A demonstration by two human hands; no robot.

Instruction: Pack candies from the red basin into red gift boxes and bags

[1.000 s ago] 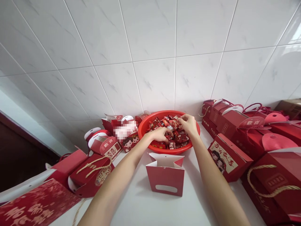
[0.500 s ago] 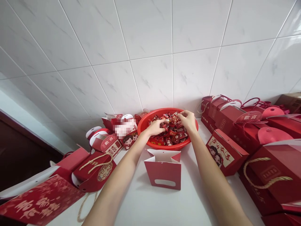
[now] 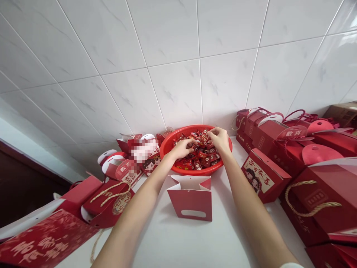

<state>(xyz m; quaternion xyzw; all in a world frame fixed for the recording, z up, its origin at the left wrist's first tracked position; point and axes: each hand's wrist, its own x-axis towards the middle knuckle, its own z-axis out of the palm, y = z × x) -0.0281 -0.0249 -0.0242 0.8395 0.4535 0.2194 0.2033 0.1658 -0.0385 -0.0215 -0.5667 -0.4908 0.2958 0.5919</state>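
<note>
A red plastic basket [image 3: 164, 150] full of wrapped candies [image 3: 205, 160] stands against the wall. Over its left part, my left hand [image 3: 182, 149] has its fingers and thumb curled around a small wrapped candy, mostly hidden by the fingers. My right hand [image 3: 220, 139], at the basket's right side, pinches a red and gold wrapped candy [image 3: 205, 137] between thumb and fingertips. Between my forearms, just in front of the basket, an open-topped red paper box [image 3: 192, 203] stands upright, with a white oval on its near face. Neither hand touches the box.
Red gift boxes [image 3: 103, 201] with cord handles line the left side. More red boxes [image 3: 315, 197] are stacked on the right, one with a cartoon couple [image 3: 262, 176] beside my right forearm. A white tiled wall [image 3: 178, 89] rises behind, and a cardboard box [image 3: 343, 113] sits far right.
The view has shifted slightly, so everything appears a little further left and higher. Both hands stay in the basket among the candies, with only small finger movements.
</note>
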